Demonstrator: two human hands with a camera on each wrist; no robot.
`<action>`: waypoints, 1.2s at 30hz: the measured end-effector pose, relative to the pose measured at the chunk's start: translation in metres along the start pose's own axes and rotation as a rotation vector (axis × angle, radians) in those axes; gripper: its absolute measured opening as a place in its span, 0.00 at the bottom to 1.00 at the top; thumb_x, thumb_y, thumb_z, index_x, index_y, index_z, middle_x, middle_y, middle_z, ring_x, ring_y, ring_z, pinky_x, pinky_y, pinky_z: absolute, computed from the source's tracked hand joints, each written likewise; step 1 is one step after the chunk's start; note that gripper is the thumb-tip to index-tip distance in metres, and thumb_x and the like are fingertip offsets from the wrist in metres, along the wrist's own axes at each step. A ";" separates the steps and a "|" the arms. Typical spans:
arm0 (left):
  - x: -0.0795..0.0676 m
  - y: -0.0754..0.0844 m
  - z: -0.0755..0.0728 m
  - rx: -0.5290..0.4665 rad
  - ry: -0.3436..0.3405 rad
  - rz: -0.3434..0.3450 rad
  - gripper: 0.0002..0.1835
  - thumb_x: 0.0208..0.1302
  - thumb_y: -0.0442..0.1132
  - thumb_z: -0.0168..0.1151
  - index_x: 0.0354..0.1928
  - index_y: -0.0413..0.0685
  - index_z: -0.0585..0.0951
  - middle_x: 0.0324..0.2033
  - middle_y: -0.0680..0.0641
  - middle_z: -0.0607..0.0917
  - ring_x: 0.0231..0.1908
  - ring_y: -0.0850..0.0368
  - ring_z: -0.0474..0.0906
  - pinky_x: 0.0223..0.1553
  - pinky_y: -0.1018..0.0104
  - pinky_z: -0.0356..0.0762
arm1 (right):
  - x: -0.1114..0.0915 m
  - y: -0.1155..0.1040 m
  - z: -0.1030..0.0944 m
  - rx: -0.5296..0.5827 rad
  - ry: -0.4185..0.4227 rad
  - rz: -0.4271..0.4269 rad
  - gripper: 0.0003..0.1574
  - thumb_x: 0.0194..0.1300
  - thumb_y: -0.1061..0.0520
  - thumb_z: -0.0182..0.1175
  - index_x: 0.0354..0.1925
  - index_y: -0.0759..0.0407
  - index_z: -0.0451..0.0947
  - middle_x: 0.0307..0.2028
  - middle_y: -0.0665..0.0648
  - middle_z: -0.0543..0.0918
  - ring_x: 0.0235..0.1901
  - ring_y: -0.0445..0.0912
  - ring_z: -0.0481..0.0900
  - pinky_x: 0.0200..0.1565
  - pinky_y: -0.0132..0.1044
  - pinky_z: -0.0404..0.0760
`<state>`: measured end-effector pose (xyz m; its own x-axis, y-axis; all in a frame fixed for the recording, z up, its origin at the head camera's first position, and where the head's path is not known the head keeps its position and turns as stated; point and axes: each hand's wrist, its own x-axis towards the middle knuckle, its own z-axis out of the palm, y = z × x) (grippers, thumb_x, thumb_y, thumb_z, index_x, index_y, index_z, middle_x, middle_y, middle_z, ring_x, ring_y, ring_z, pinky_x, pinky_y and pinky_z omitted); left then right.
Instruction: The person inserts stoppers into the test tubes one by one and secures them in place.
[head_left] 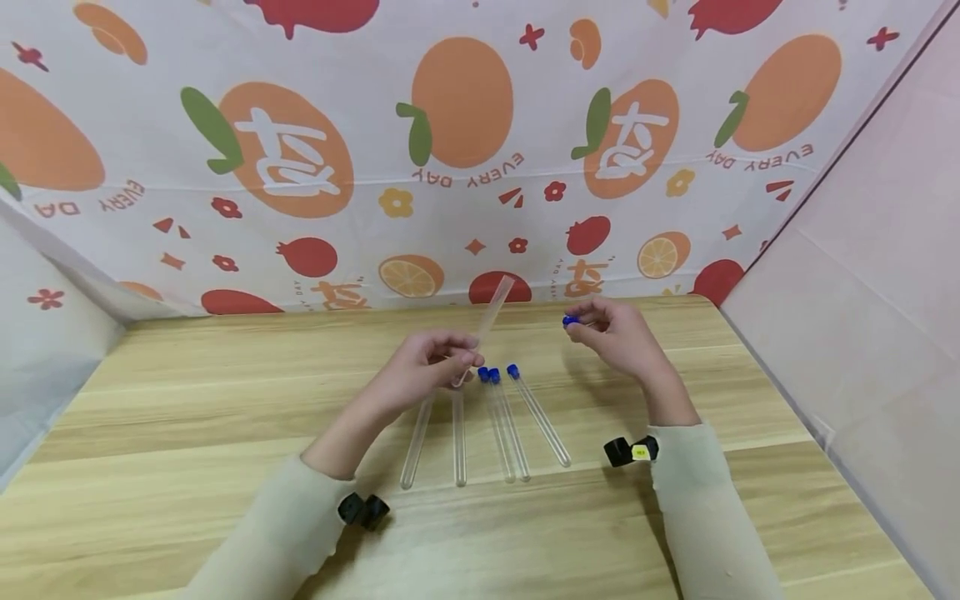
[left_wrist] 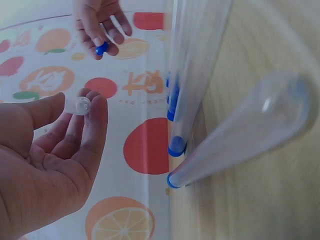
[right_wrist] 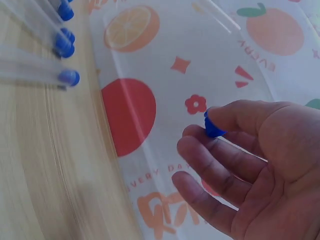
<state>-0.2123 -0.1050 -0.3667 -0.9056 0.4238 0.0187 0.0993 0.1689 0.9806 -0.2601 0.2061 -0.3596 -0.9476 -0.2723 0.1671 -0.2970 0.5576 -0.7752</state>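
My left hand (head_left: 427, 371) holds a clear test tube (head_left: 496, 310) between its thumb and fingers. Its capless end points up and away to the right, while the rounded end (left_wrist: 82, 105) faces the left wrist camera. To the right, apart from the tube, my right hand (head_left: 618, 337) pinches a small blue cap (right_wrist: 214, 126) between thumb and fingertips. Below and beside the left hand, several more test tubes (head_left: 542, 419) lie fanned out on the table, their rounded ends towards me. Blue caps (head_left: 513, 371) show on three of them; my left hand hides the tops of two others.
The tubes rest on a light wood-grain table (head_left: 225, 400). Behind its far edge hangs a white fruit-print cloth (head_left: 450, 217), and a pale wall (head_left: 862, 275) stands at the right. Black wrist cameras (head_left: 363, 510) sit at both sleeves.
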 end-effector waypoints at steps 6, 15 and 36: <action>-0.012 0.000 -0.001 -0.061 -0.011 -0.003 0.15 0.74 0.34 0.56 0.58 0.33 0.76 0.46 0.38 0.86 0.39 0.53 0.85 0.45 0.50 0.85 | -0.001 -0.009 0.007 0.180 -0.002 -0.014 0.15 0.69 0.53 0.64 0.50 0.58 0.77 0.43 0.62 0.86 0.40 0.54 0.85 0.46 0.46 0.86; -0.009 0.002 -0.005 -0.146 -0.127 -0.040 0.17 0.73 0.36 0.57 0.60 0.36 0.76 0.45 0.43 0.87 0.38 0.54 0.84 0.47 0.49 0.84 | 0.000 -0.024 0.013 0.472 0.012 -0.087 0.15 0.71 0.57 0.62 0.52 0.63 0.80 0.43 0.58 0.84 0.39 0.50 0.86 0.45 0.40 0.87; -0.012 0.000 0.010 -0.187 -0.242 -0.010 0.18 0.74 0.35 0.56 0.61 0.33 0.75 0.44 0.43 0.87 0.35 0.57 0.82 0.43 0.57 0.86 | 0.000 -0.042 0.015 0.728 0.072 -0.029 0.16 0.71 0.55 0.62 0.52 0.63 0.76 0.39 0.55 0.85 0.35 0.45 0.84 0.46 0.39 0.86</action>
<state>-0.1974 -0.1017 -0.3690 -0.7790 0.6267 -0.0166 -0.0072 0.0175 0.9998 -0.2463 0.1708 -0.3362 -0.9533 -0.2131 0.2139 -0.1921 -0.1183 -0.9742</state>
